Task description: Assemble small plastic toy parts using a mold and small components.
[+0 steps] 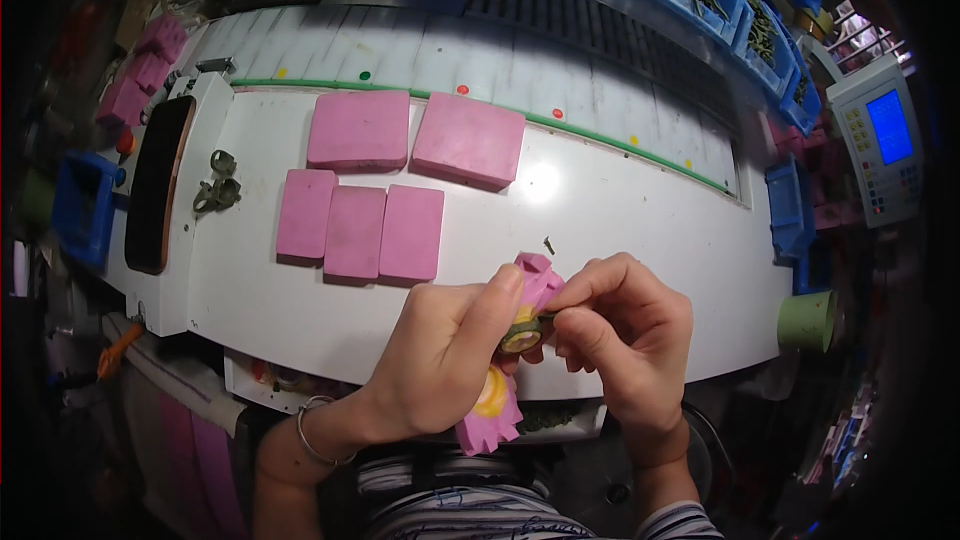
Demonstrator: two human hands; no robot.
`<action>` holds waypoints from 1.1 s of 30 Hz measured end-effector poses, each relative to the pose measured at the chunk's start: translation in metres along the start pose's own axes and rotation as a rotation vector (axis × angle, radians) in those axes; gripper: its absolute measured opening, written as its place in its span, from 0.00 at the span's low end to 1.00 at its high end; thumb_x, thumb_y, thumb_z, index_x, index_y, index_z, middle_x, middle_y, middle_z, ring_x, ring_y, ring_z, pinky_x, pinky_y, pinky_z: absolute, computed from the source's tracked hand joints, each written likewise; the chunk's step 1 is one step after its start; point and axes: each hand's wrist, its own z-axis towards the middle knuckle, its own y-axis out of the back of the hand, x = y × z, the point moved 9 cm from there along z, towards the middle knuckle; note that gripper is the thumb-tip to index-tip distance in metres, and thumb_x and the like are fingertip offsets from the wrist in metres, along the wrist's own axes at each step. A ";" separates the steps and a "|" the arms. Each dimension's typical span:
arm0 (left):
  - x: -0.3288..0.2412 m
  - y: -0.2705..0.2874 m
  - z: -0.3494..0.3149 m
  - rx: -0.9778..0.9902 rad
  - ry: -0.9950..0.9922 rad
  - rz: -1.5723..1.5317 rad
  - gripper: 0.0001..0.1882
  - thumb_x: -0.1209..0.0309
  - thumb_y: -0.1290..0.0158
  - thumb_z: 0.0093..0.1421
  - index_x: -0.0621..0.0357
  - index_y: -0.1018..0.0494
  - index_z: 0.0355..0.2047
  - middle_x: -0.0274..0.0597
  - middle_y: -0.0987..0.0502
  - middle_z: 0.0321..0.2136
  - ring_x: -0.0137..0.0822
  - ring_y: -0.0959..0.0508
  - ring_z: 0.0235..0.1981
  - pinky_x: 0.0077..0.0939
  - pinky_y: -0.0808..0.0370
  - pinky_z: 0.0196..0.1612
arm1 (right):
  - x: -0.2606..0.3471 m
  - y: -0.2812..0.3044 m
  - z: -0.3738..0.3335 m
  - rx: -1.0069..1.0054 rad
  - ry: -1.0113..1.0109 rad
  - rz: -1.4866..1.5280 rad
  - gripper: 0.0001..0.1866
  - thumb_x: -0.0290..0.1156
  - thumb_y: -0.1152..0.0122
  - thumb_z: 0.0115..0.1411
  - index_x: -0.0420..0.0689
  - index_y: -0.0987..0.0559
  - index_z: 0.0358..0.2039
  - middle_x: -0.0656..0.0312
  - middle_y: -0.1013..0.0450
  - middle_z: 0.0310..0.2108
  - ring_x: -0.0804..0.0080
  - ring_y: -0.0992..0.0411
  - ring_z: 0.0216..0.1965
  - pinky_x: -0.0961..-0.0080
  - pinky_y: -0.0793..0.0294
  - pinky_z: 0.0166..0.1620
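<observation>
Maybe we're midway: our left hand (430, 355) squeezes the pink bit (543, 285), our right hand (638, 345) pinches at the ring (520, 339), 5 blocks (468, 137) untouched

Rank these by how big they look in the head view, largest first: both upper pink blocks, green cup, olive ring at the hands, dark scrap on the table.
1. Upper left pink block and upper right pink block, too alike to rank
2. Green cup
3. Olive ring, visible part only
4. Dark scrap
</observation>
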 end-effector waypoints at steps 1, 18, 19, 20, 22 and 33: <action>0.002 0.000 0.001 -0.004 0.008 -0.003 0.26 0.62 0.65 0.68 0.71 0.27 0.23 0.39 0.26 0.17 0.25 0.29 0.19 0.20 0.31 0.25 | -0.001 0.001 0.001 -0.009 -0.010 -0.002 0.05 0.21 0.45 0.59 0.34 0.28 0.36 0.61 0.26 0.28 0.83 0.29 0.27 0.88 0.30 0.30; 0.007 0.027 0.005 -0.179 0.004 -0.111 0.27 0.56 0.61 0.67 0.69 0.26 0.27 0.39 0.25 0.20 0.21 0.31 0.19 0.15 0.33 0.25 | 0.018 0.009 0.000 -0.030 0.206 0.233 0.06 0.14 0.47 0.58 0.30 0.28 0.37 0.52 0.27 0.32 0.72 0.25 0.31 0.81 0.25 0.31; 0.009 0.029 0.001 -0.172 0.008 -0.134 0.26 0.56 0.62 0.67 0.69 0.26 0.30 0.39 0.25 0.22 0.21 0.31 0.21 0.15 0.33 0.25 | 0.017 0.006 -0.001 0.035 0.236 0.214 0.07 0.14 0.49 0.58 0.29 0.29 0.38 0.50 0.28 0.35 0.70 0.25 0.33 0.79 0.24 0.33; 0.008 0.032 -0.002 -0.193 -0.004 -0.138 0.26 0.56 0.62 0.67 0.71 0.27 0.31 0.41 0.25 0.23 0.22 0.30 0.22 0.15 0.32 0.26 | 0.014 0.005 -0.002 0.030 0.231 0.246 0.08 0.14 0.48 0.58 0.29 0.29 0.39 0.50 0.27 0.35 0.69 0.25 0.34 0.79 0.23 0.33; 0.003 0.031 -0.010 -0.195 -0.026 -0.162 0.27 0.56 0.63 0.67 0.72 0.28 0.33 0.43 0.24 0.25 0.23 0.29 0.23 0.17 0.30 0.29 | 0.013 0.003 -0.003 0.041 0.207 0.286 0.08 0.13 0.49 0.58 0.29 0.29 0.39 0.50 0.28 0.35 0.69 0.25 0.34 0.78 0.23 0.34; 0.003 0.034 -0.015 -0.189 -0.076 -0.210 0.29 0.54 0.65 0.68 0.73 0.29 0.37 0.46 0.23 0.27 0.25 0.28 0.25 0.18 0.28 0.30 | 0.008 -0.004 0.002 0.070 0.172 0.380 0.09 0.12 0.49 0.58 0.29 0.30 0.40 0.49 0.29 0.36 0.69 0.25 0.35 0.76 0.21 0.36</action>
